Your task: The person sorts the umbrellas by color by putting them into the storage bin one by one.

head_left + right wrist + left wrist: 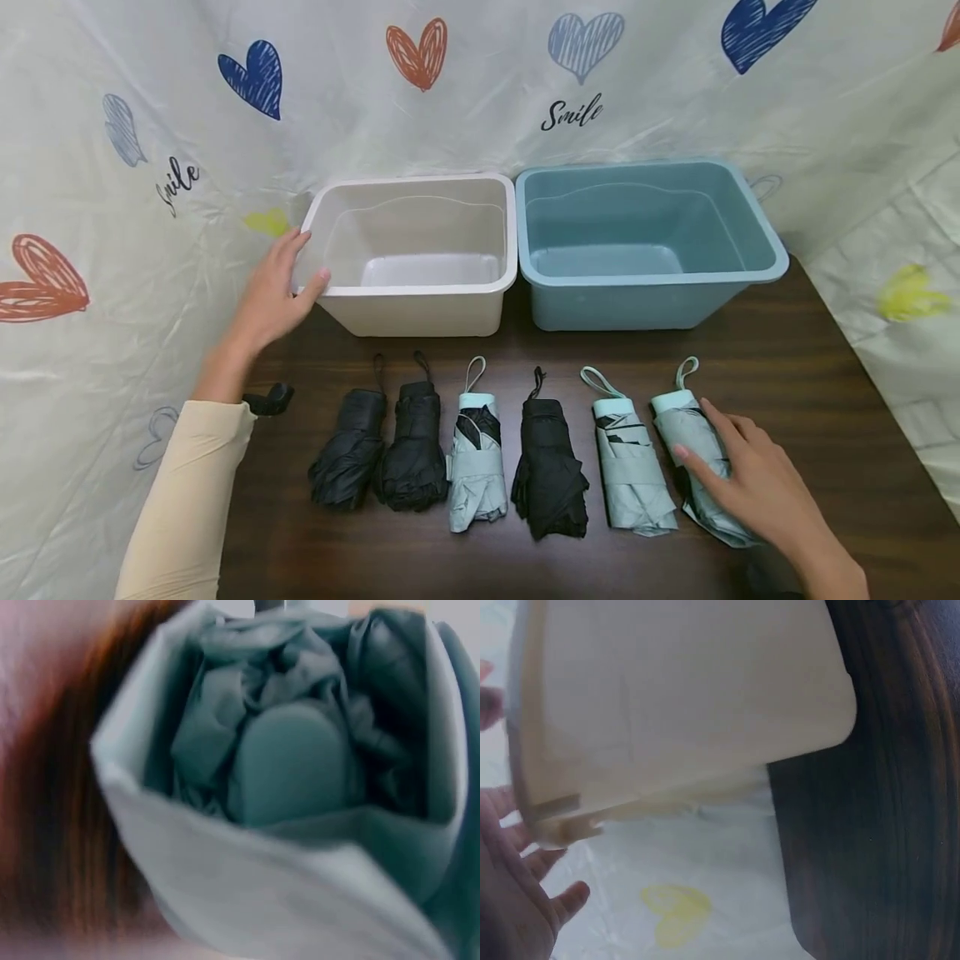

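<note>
My left hand (273, 292) is at the left end of a beige plastic bin (420, 312), thumb by its front corner and fingers along the rim. The left wrist view shows those fingers spread beside the bin's wall (697, 690). My right hand (757, 475) lies over the rightmost folded umbrella (686, 425), pale blue-green with a looped strap. Its thumb reaches across to the umbrella's left side, while the fairly straight fingers lie along the right. Up close, the right wrist view looks into an umbrella's bunched cloth end (292, 765); no fingers show there.
Five more folded umbrellas lie in the row: black ones (348, 450) (411, 450) (551, 467) and pale blue-green ones (477, 467) (633, 475). A blue bin (615, 304) stands beside the beige one. Behind hangs a white sheet (480, 117) printed with hearts. Beneath is a dark wooden table (480, 575).
</note>
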A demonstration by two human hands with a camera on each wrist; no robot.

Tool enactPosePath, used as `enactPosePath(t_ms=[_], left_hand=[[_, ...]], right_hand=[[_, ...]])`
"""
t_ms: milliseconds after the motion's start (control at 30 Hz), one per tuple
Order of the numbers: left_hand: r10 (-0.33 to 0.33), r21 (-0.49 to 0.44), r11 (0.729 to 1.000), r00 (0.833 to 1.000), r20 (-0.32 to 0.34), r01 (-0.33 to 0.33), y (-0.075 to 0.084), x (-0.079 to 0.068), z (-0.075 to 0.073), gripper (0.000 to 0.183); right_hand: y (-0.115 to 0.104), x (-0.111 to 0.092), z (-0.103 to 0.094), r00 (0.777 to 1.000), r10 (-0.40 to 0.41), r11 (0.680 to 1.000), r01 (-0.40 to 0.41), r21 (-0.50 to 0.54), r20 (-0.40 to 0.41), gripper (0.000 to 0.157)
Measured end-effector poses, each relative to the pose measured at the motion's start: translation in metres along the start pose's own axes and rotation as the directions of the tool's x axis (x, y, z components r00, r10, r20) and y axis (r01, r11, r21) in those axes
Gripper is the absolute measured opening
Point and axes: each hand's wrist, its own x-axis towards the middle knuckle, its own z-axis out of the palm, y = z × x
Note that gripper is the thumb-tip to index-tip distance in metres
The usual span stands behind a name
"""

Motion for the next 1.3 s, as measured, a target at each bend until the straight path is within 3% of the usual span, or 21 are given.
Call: enactPosePath(t_ms=[233,400,733,1067,1300], left_hand=[[-0.013,0.050,0.999,0.994,0.106,0.008,-0.007,0.015,0.000,0.081],[-0.023,0.091,0.996,0.990,0.141,0.010,-0.011,0.023,-0.002,0.087],[-0.050,0.040,0.998,0.992,0.117,0.045,-0.018,0.029,0.003,0.090],[-0.052,0.031,0.998,0.995,0.088,0.050,-0.013,0.026,0.008,0.091],[-0.084,0.048,0.996,0.991,0.106,0.079,-0.010,0.024,0.008,0.093]], right_hand=[[-0.007,0.003,-0.003,0.991,0.098,0.995,-0.097,-0.020,0.089,0.100],[-0.010,0.005,-0.004,0.985,0.125,0.992,-0.122,-0.036,0.118,0.105],[-0.019,0.006,-0.003,0.979,0.175,0.984,-0.171,-0.049,0.108,0.114],[-0.017,0.010,-0.007,0.974,0.185,0.982,-0.177,-0.072,0.127,0.114],[-0.017,0.011,-0.008,0.975,0.180,0.982,-0.171,-0.078,0.133,0.113]])
